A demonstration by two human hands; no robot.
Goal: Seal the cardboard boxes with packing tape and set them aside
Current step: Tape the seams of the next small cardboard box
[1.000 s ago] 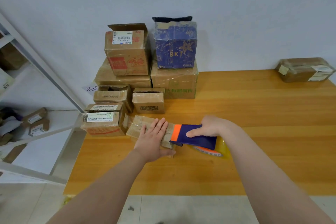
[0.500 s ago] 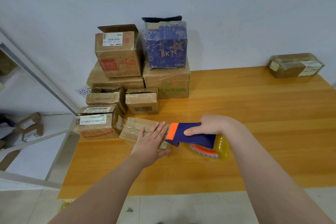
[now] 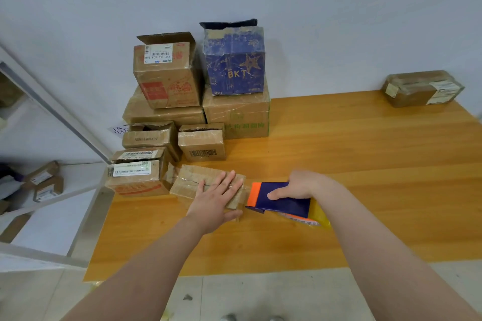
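A small flat cardboard box [image 3: 190, 180] lies on the wooden table [image 3: 352, 159], near its left side. My left hand [image 3: 216, 198] rests flat on the box's right half, fingers spread, thumb over the near edge. Just right of the box, my right hand [image 3: 300, 186] grips a tape dispenser [image 3: 281, 200], dark blue with an orange front end and a yellowish tape roll at its rear. The orange end sits close to the box's right edge; I cannot tell whether tape joins them.
A pile of cardboard boxes [image 3: 167, 75] stands against the wall at the table's back left, with a blue BKT box [image 3: 234, 65] on top. One taped box [image 3: 422, 88] sits alone at the far right. A white metal shelf [image 3: 47, 185] with small parcels stands left of the table.
The dispenser has pulled slightly to the right, off the box's end, and tilted down. My left hand stays pressed on the box. The camera view has shifted a little.
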